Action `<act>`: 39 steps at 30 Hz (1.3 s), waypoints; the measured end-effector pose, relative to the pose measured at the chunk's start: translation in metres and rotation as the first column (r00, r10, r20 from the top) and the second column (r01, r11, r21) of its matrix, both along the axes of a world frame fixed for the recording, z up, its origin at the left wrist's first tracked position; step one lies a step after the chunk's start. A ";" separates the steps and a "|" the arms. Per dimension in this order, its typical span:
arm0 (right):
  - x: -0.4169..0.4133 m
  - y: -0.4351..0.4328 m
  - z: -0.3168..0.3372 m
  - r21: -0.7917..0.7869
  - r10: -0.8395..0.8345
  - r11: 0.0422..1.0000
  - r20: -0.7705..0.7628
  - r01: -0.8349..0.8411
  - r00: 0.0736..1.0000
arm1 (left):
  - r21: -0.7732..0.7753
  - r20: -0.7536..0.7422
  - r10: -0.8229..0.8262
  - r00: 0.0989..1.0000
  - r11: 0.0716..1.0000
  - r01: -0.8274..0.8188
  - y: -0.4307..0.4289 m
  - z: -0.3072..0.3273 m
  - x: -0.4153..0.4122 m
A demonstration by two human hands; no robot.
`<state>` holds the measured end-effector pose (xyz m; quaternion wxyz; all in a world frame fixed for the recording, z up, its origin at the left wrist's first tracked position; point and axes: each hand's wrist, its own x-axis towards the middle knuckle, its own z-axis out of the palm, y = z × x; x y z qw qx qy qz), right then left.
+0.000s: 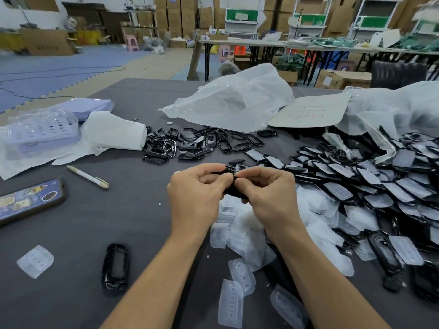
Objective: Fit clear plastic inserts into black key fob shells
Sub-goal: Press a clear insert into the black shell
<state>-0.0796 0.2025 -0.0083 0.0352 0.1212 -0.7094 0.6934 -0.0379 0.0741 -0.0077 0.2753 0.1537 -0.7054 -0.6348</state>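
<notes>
Grey cloth covers the work table (133, 222), which stands in a storeroom lined with stacked cardboard boxes (180, 15). Above the table's near middle, a black key fob shell (229, 169) is held between both hands. The left hand (197, 193) grips its left end with curled fingers, and the right hand (266, 193) grips its right end the same way, the thumbs close together over the middle. The fingers hide most of the shell, so I cannot tell whether an insert sits in it.

Directly beneath the hands lies a loose heap of clear plastic inserts (240, 229), with a few more spread toward the near edge. To the right, a large pile of shells with pale inserts (380, 181) runs off frame. Behind the hands lies a smaller pile of empty black shells and frames (190, 143).

On the left, a single black shell (115, 265) lies alone, and one stray insert (35, 261) lies farther left. A white pen (88, 176) and a phone in a decorated case (28, 200) lie beyond them. A crumpled white plastic bag (237, 100) sits at the back, beside a cardboard sheet with red writing (311, 110).
</notes>
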 end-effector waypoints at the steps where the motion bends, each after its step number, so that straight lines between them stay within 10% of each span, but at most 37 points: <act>1: 0.000 0.000 0.000 0.003 -0.027 1.000 -0.016 0.027 1.000 | 0.088 0.017 -0.058 0.998 0.994 0.056 -0.001 0.001 -0.001; 7: -0.002 0.002 0.000 0.046 0.036 0.998 0.020 -0.037 0.999 | 0.300 0.112 -0.149 0.982 0.947 0.110 -0.003 0.004 -0.002; 11: 0.000 -0.003 -0.001 0.116 0.024 0.993 0.087 -0.034 0.996 | 0.067 0.120 0.020 0.993 0.997 -0.029 -0.003 -0.001 -0.004; 16: -0.003 0.005 0.002 0.078 -0.028 0.997 0.076 0.022 0.997 | 0.277 0.123 -0.254 0.959 0.937 0.213 -0.008 -0.001 -0.006; 23: 0.002 0.002 0.003 0.068 0.078 0.994 0.121 -0.087 0.990 | 0.060 0.104 -0.032 0.994 0.998 0.026 -0.010 -0.003 -0.006; 31: 0.003 -0.005 0.002 -0.057 -0.012 0.998 0.121 0.019 0.993 | 0.372 0.099 -0.268 0.958 0.903 0.214 -0.001 -0.005 -0.010; 39: 0.016 -0.007 -0.001 0.540 -0.061 0.811 -0.303 0.224 0.951 | 0.321 0.072 0.122 0.990 0.937 -0.139 -0.017 -0.006 -0.017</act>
